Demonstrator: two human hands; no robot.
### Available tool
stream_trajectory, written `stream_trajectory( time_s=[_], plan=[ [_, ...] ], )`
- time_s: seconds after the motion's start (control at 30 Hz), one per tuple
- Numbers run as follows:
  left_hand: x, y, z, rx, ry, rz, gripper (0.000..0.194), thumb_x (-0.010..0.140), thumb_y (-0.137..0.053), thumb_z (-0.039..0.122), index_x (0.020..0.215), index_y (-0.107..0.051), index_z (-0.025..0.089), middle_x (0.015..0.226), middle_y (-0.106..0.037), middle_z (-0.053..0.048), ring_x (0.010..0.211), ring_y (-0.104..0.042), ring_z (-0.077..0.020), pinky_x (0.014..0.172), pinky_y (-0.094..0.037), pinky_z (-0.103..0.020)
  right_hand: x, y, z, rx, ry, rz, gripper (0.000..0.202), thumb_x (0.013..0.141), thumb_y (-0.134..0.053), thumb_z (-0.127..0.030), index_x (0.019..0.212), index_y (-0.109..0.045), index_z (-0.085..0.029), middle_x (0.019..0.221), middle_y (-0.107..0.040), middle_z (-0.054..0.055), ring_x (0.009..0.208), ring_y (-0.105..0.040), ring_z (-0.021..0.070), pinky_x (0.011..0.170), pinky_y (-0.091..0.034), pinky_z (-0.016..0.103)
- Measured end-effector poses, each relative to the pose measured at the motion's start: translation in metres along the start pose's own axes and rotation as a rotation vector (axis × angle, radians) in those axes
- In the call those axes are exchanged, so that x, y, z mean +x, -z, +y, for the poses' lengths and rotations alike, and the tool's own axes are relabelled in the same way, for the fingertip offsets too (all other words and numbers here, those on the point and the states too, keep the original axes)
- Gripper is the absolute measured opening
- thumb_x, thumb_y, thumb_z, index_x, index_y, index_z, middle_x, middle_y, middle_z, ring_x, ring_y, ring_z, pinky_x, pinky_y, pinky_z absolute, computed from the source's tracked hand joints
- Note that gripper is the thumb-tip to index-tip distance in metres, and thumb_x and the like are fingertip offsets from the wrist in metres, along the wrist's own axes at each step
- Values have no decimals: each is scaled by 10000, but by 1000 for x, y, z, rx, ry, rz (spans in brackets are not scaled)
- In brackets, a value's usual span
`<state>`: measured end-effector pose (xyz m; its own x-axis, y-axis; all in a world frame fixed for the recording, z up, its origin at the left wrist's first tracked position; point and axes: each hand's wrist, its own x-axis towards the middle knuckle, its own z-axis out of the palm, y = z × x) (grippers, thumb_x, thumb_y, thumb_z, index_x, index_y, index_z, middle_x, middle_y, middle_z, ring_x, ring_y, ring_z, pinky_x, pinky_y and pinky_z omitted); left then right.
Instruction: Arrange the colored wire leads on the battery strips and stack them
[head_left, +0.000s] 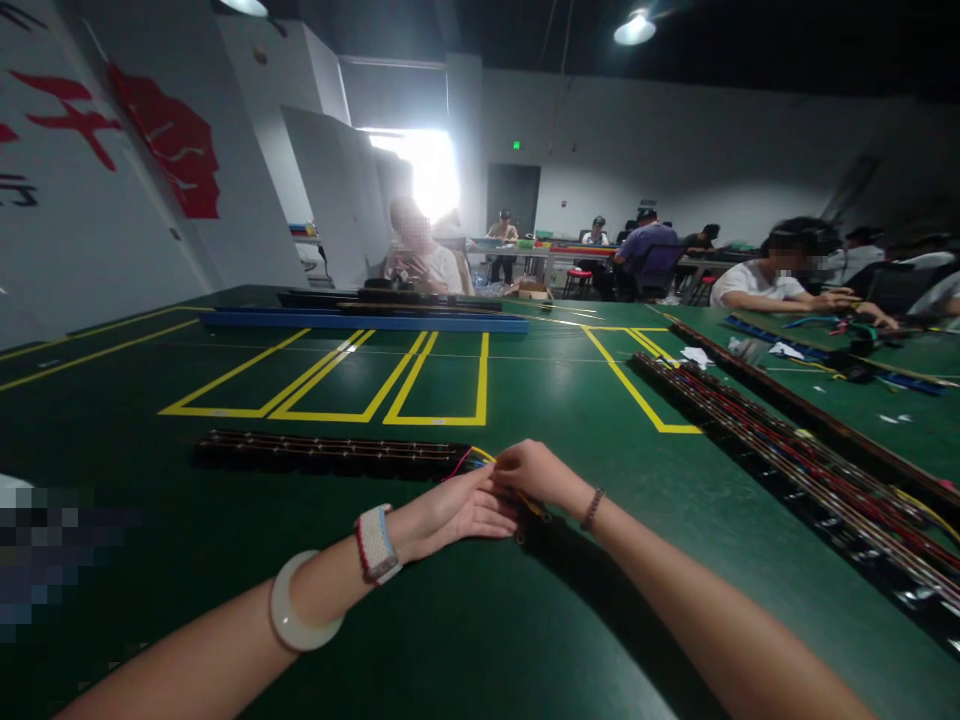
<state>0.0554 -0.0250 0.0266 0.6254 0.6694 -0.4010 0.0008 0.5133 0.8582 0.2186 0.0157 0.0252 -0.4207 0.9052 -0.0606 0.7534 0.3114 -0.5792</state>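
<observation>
A long dark strip [330, 455] lies crosswise on the green table, with thin rods running along its top. Yellow, blue and pink wires [481, 455] come out of its right end. My left hand [457, 515] is palm up beside that end, its fingers stretched out flat under the wires. With bent fingers, my right hand [536, 472] pinches the wires just above my left fingertips. Below it, wire ends with small ring terminals [546, 517] stick out. The exact pinch point is hidden by my right fingers.
Yellow tape outlines [435, 421] mark the green table [600, 600]. A blue rail [360, 320] lies across the far side. Long strips with red wiring [780, 450] run along the right. People sit opposite and at the right, one with hands on wires [840, 325].
</observation>
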Motion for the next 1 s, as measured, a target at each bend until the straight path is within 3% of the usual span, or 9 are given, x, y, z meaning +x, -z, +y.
stream_trajectory(
  time_s=[0.1, 0.37, 0.47, 0.63, 0.8, 1.0],
  plan=[
    [2, -3, 5, -147, -12, -26, 455, 890, -416, 466, 1037, -563, 62, 1099, -625, -205, 1012, -615, -238, 980, -401, -392, -4, 0, -8, -187, -17, 53, 223, 821, -502, -232, 738, -689, -143, 680, -661, 43, 570, -527, 97, 521, -321, 203],
    [8, 2, -9, -95, -76, 66, 306, 902, -434, 395, 967, -545, 117, 873, -677, -120, 771, -652, -194, 851, -468, -407, -8, 3, -20, -380, 18, 68, 190, 844, -494, -201, 842, -681, -165, 860, -675, 84, 797, -608, 169, 677, -397, 231],
    [9, 3, -13, -134, -151, 88, 234, 898, -462, 346, 946, -548, 134, 884, -667, -103, 752, -644, -178, 824, -476, -390, -9, 2, -24, -432, 11, 70, 194, 841, -484, -142, 861, -675, -168, 867, -661, 79, 814, -614, 165, 692, -410, 229],
    [12, 1, -18, -360, -221, 85, 144, 899, -482, 257, 972, -555, 158, 963, -651, -77, 888, -618, -157, 901, -442, -355, -15, 0, -32, -573, 18, 79, 231, 887, -434, -151, 970, -638, -219, 885, -624, 48, 714, -626, 140, 602, -427, 226],
    [18, 0, -23, -568, -192, 8, 148, 901, -462, 244, 935, -564, 142, 908, -657, -81, 862, -619, -160, 911, -425, -368, -19, -10, -39, -755, -4, 60, 292, 892, -423, -133, 1139, -557, -211, 884, -614, 66, 638, -625, 150, 530, -424, 236],
    [21, 6, -22, -717, -98, 51, 226, 868, -366, 184, 758, -556, 131, 732, -601, -49, 701, -581, -133, 786, -440, -296, -22, -27, -36, -851, 162, 133, 284, 848, -473, -109, 1113, -575, -118, 955, -605, 136, 864, -571, 224, 713, -464, 327]
  ],
)
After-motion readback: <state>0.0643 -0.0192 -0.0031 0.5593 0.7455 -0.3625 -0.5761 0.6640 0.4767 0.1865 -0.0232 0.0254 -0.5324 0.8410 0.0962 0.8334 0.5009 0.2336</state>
